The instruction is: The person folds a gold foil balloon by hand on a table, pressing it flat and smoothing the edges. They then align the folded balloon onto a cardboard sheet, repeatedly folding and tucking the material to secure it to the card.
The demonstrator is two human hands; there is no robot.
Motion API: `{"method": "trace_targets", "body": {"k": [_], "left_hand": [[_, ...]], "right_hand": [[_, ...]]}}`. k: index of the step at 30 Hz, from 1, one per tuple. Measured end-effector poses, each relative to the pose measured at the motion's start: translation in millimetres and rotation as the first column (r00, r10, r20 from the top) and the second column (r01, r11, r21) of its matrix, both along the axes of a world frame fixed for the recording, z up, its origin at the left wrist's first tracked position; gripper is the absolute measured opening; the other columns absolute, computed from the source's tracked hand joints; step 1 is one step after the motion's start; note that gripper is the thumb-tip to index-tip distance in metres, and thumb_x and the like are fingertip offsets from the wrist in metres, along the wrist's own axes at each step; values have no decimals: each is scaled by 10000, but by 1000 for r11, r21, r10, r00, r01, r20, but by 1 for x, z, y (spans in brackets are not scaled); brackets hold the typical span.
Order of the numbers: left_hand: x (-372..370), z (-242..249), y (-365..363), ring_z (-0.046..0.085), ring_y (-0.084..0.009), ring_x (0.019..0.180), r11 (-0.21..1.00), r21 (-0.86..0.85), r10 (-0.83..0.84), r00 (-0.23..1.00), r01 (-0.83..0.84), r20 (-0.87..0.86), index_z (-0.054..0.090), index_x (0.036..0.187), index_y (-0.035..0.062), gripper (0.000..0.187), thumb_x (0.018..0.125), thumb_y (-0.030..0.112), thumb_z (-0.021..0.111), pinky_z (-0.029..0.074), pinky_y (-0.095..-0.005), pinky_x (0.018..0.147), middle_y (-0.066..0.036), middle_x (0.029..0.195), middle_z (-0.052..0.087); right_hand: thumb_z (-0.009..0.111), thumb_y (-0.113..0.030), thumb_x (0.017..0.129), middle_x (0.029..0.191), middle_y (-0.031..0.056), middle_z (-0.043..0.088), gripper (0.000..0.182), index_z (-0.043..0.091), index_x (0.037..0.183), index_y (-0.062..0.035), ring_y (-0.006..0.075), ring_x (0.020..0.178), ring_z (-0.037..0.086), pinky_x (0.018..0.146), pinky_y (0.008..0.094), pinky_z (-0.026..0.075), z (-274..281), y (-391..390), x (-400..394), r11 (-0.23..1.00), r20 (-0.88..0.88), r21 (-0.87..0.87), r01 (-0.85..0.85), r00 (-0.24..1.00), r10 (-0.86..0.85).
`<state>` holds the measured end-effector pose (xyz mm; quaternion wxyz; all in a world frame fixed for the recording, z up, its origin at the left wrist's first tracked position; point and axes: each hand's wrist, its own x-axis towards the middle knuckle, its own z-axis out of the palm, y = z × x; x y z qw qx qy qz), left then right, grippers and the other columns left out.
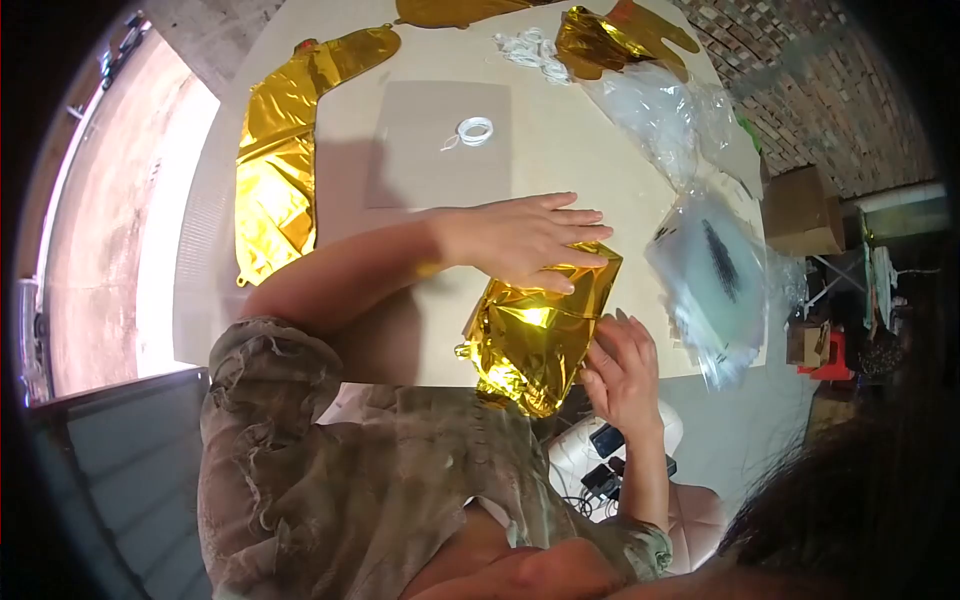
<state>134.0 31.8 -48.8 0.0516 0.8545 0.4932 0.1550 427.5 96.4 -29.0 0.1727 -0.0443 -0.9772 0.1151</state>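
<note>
A crumpled gold foil balloon (535,335) lies at the near edge of the pale table (570,150). My left hand (520,238) rests flat on its upper part, fingers spread and pointing right. At the balloon's lower right edge, my right hand (620,368) pinches the foil with its fingertips. Part of the balloon hangs over the table's edge toward my lap.
A long flat gold balloon (275,170) lies at the table's left; more gold foil (610,40) sits at the far side. A white ribbon coil (475,130) rests on a grey card sheet (420,160). Clear plastic bags (720,280) lie to the right. A cardboard box (800,210) stands beyond the table.
</note>
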Motion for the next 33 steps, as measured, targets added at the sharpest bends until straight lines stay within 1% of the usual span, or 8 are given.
{"method": "trace_targets", "body": {"k": [6, 10, 13, 17, 19, 23, 26, 33], "left_hand": [[2, -3, 1, 219, -283, 1529, 999, 41, 0, 1000, 0, 5, 439, 1517, 169, 598, 1020, 502, 439, 123, -485, 1251, -130, 1632, 293], [2, -3, 2, 224, -284, 1527, 998, 58, -9, 1000, 11, -30, 447, 1513, 177, 612, 1006, 520, 467, 130, -495, 1247, -133, 1631, 294], [1, -2, 2, 223, -289, 1527, 998, 60, -19, 999, 21, -46, 453, 1510, 189, 599, 1005, 510, 473, 128, -498, 1246, -131, 1631, 294], [0, -1, 2, 217, -291, 1528, 998, 55, -25, 999, 27, -44, 459, 1507, 194, 597, 998, 506, 485, 123, -502, 1247, -128, 1633, 292], [1, 1, 1, 211, -288, 1530, 999, 39, -20, 998, 22, -54, 455, 1509, 190, 604, 996, 507, 486, 118, -506, 1247, -123, 1635, 289], [0, 0, 1, 196, -305, 1534, 999, 20, -31, 999, 31, -7, 436, 1518, 209, 628, 970, 493, 554, 108, -507, 1249, -132, 1641, 268], [0, -2, 1, 203, -305, 1532, 999, 24, -32, 999, 32, -12, 441, 1515, 204, 627, 967, 486, 561, 112, -512, 1247, -133, 1640, 268], [0, 2, 0, 202, -288, 1534, 999, 31, -28, 999, 29, -23, 444, 1514, 183, 626, 1003, 545, 458, 111, -510, 1247, -133, 1627, 301]], "right_hand": [[702, -110, 736, 1110, 104, 659, 335, 700, 1066, -59, 328, 1113, 609, 1094, 550, 432, -1, -4, 2, 998, -49, -31, -55, 997, 53], [708, 39, 701, 1125, 126, 683, 364, 664, 1052, -48, 322, 1105, 654, 1071, 532, 470, -11, -1, 8, 992, -79, -102, -73, 995, 65], [722, -39, 785, 1130, 93, 678, 276, 679, 1055, -74, 281, 1118, 644, 1011, 450, 529, -21, 4, 6, 988, -155, -143, -51, 988, 28], [726, -62, 794, 1188, 82, 661, 321, 672, 1111, -81, 279, 1084, 650, 967, 427, 545, -4, 2, 0, 991, -79, -131, 39, 996, -49], [714, -59, 759, 1238, 97, 663, 425, 680, 1181, -93, 293, 1050, 658, 942, 437, 533, 18, 3, -14, 991, -75, 134, 25, 997, -15], [688, -118, 768, 1284, 77, 655, 456, 687, 1224, -118, 271, 1193, 624, 1047, 437, 505, 28, 21, -18, 962, 63, 224, -157, 987, 146], [693, -142, 782, 1310, 82, 647, 453, 680, 1233, -112, 263, 1239, 606, 1094, 445, 476, 43, 30, -22, 940, 136, 291, -180, 980, 145], [730, -184, 817, 1340, 95, 636, 442, 666, 1244, -94, 273, 1241, 611, 1077, 442, 492, 17, 37, -26, 881, 87, 397, -258, 966, 244]]}}
